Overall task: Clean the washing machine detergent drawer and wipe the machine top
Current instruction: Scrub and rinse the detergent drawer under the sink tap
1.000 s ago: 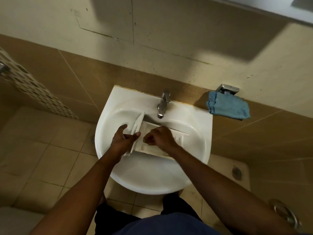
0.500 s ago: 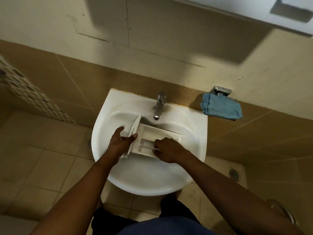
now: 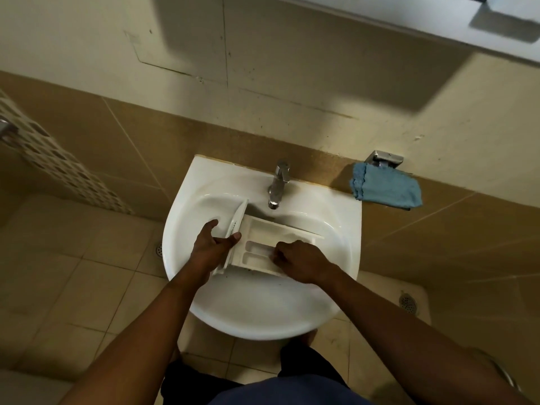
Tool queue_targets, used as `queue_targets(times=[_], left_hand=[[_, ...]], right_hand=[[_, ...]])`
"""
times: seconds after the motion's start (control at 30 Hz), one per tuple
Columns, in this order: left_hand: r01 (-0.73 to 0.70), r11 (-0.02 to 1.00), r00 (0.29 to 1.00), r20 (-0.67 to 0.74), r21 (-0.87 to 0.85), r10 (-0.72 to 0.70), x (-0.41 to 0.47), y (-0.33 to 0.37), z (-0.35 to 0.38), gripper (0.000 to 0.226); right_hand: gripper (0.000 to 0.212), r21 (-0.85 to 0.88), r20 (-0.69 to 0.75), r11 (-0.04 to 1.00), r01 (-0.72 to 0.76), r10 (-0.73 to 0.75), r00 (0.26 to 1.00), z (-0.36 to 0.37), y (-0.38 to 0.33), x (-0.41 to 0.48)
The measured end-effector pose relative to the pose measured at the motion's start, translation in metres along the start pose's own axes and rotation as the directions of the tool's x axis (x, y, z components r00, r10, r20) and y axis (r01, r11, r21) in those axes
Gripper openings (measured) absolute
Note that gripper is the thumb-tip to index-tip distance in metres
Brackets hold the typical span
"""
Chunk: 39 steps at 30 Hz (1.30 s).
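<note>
Standing over a white sink (image 3: 248, 323), with the detergent drawer (image 3: 263, 230) lying across the basin just below the tap (image 3: 279, 185), open compartments facing up. Gripping the drawer's front panel with the left hand (image 3: 209, 247), thumb on the near face, fingers behind. Pressing the right hand (image 3: 301, 261), fingers curled, into the near compartments; blurred there, so impossible to tell whether anything is held. Right of the sink, a blue cloth (image 3: 385, 190) draped on a metal wall holder (image 3: 384, 158).
</note>
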State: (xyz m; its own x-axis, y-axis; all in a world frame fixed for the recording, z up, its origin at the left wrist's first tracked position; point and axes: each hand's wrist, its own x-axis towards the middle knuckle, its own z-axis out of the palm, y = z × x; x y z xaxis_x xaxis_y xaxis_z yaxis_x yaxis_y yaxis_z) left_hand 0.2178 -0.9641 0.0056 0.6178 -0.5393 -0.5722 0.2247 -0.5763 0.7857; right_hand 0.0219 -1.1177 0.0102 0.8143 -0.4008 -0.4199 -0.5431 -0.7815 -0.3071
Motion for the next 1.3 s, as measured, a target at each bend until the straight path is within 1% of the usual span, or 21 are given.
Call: queue_targets(times=[0.07,0.13,0.23,0.3,0.4,0.47,0.57,0.63,0.7,0.83,0.93,0.97,1.0,1.03,1.07,1.1,1.13,1.17,1.2,1.23,1.3], left_hand=[[0.002,1.0,1.0,-0.006,0.001,-0.002,-0.001,0.001,0.0,0.086],[-0.002,1.0,1.0,-0.019,0.001,0.002,-0.002,0.001,0.001,0.086],[-0.01,1.0,1.0,-0.028,0.003,0.01,-0.003,0.001,0.003,0.085],[-0.007,1.0,1.0,-0.016,0.003,0.007,-0.001,0.001,0.001,0.086],[0.002,1.0,1.0,0.001,-0.004,-0.002,0.0,0.001,-0.001,0.087],[0.004,1.0,1.0,0.008,-0.02,-0.004,-0.001,0.001,-0.001,0.087],[-0.008,0.998,1.0,0.002,-0.069,0.009,-0.005,0.001,-0.004,0.084],[-0.014,0.994,1.0,-0.001,-0.109,0.014,-0.006,0.003,-0.007,0.083],[-0.011,0.993,1.0,0.005,-0.121,0.011,-0.006,0.004,-0.01,0.082],[-0.02,0.996,1.0,0.011,-0.081,0.021,-0.005,0.005,-0.009,0.078],[-0.008,1.0,1.0,0.027,-0.022,0.008,-0.002,0.006,-0.008,0.076],[0.001,1.0,0.999,0.034,-0.005,-0.001,-0.001,0.007,-0.008,0.075],[0.009,1.0,0.999,0.041,0.003,-0.01,0.002,0.008,-0.009,0.075],[0.017,1.0,0.999,0.047,0.006,-0.017,0.004,0.009,-0.009,0.075],[0.022,1.0,0.998,0.051,0.001,-0.022,0.005,0.01,-0.009,0.075],[0.026,1.0,0.998,0.052,-0.008,-0.026,0.007,0.01,-0.008,0.075],[0.027,0.999,0.998,0.049,-0.019,-0.026,0.008,0.011,-0.006,0.074],[0.022,0.999,0.999,0.038,-0.025,-0.021,0.009,0.013,-0.004,0.073],[0.015,1.0,1.0,0.022,-0.022,-0.015,0.009,0.015,0.0,0.071],[0.004,1.0,1.0,0.006,0.0,-0.004,0.009,0.016,0.004,0.071],[-0.019,0.996,1.0,-0.022,0.089,0.021,0.011,0.015,0.011,0.072]], right_hand=[[0.046,-0.081,-0.026,0.996,0.04,-0.043,0.999,-0.003,-0.017,0.013],[0.041,-0.081,-0.097,0.994,0.069,-0.077,0.992,-0.001,-0.043,0.026],[0.041,0.127,-0.113,0.99,0.064,-0.049,0.992,0.007,-0.066,0.028],[0.047,0.208,-0.089,0.976,0.062,-0.044,0.995,0.015,-0.056,0.016],[0.04,0.104,-0.063,0.99,0.091,-0.085,0.994,0.022,-0.01,0.0],[0.036,0.082,-0.058,0.994,0.07,-0.066,0.996,0.018,0.011,-0.002],[0.041,0.096,-0.138,0.993,0.074,-0.06,0.989,0.005,0.001,0.007],[0.036,0.186,-0.2,0.981,0.047,-0.009,0.98,0.002,-0.013,0.015],[0.032,0.308,-0.133,0.951,0.022,0.02,0.991,0.008,-0.025,0.018],[0.033,0.221,-0.078,0.972,0.074,-0.059,0.995,0.025,-0.022,0.016],[0.02,0.327,-0.076,0.945,-0.011,0.038,0.996,0.009,-0.01,0.026],[0.014,0.445,-0.102,0.894,-0.058,0.114,0.988,0.0,-0.009,0.03],[0.011,0.621,-0.116,0.776,-0.105,0.224,0.968,-0.012,-0.011,0.035],[0.011,0.803,-0.096,0.581,-0.136,0.351,0.932,-0.023,-0.014,0.041],[0.013,0.935,-0.039,0.33,-0.131,0.461,0.886,-0.034,-0.015,0.05],[0.016,0.993,0.039,0.075,-0.091,0.518,0.854,-0.044,-0.016,0.06],[0.022,0.986,0.121,-0.158,-0.046,0.51,0.852,-0.053,-0.017,0.069],[0.029,0.932,0.189,-0.363,-0.014,0.452,0.872,-0.059,-0.017,0.078],[0.036,0.859,0.231,-0.511,-0.004,0.382,0.895,-0.064,-0.017,0.086],[0.041,0.801,0.253,-0.599,-0.011,0.322,0.912,-0.067,-0.019,0.092],[0.045,0.737,0.273,-0.676,-0.028,0.258,0.927,-0.07,-0.023,0.099]])
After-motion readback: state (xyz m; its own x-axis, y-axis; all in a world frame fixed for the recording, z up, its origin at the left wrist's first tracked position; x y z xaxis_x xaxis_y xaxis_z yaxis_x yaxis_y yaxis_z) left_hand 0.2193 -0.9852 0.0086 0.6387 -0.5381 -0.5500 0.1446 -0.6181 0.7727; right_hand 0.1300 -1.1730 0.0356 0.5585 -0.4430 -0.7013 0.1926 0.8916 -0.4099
